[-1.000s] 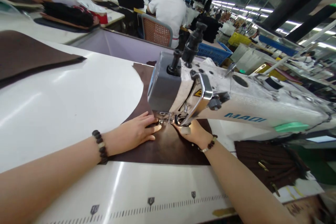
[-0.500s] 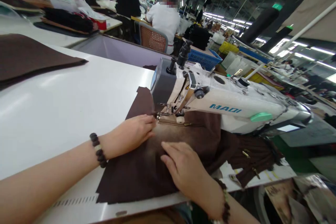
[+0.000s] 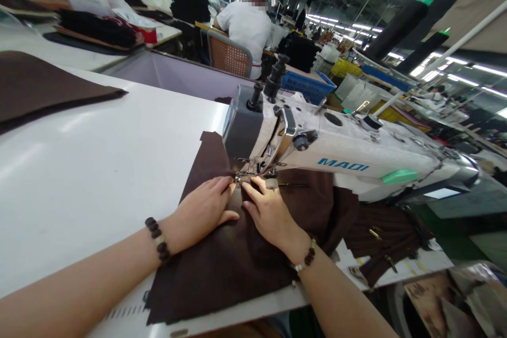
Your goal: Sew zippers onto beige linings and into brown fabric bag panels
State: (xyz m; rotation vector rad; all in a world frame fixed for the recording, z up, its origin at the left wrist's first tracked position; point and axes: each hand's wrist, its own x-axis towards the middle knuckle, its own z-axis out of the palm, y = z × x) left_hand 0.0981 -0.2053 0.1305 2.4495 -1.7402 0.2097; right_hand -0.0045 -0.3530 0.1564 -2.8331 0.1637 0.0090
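Observation:
A dark brown fabric panel (image 3: pixel 214 280) lies under the needle area of a white sewing machine (image 3: pixel 301 161). My left hand (image 3: pixel 206 203) rests flat on the panel, fingertips beside the presser foot (image 3: pixel 238 178) and thumb spread toward the right. Just right of the foot, my right hand (image 3: pixel 273 214) presses on the same fabric with its fingers apart, fingertips close to the needle area. A zipper line (image 3: pixel 295 185) runs along the panel behind my right hand, under the machine arm. The needle tip is too small to make out.
Brown pieces with zipper pulls (image 3: pixel 380 229) lie at the table's right. A stack of brown fabric (image 3: pixel 43 84) sits at the far left of the white table (image 3: pixel 138 163). Beyond are a blue crate (image 3: pixel 307 86) and a person in a white shirt (image 3: pixel 247 31), seated facing away.
My right hand has moved forward and left over the fabric, up to the presser foot. My left thumb has spread away from the fingers. The panel looks nearly unmoved.

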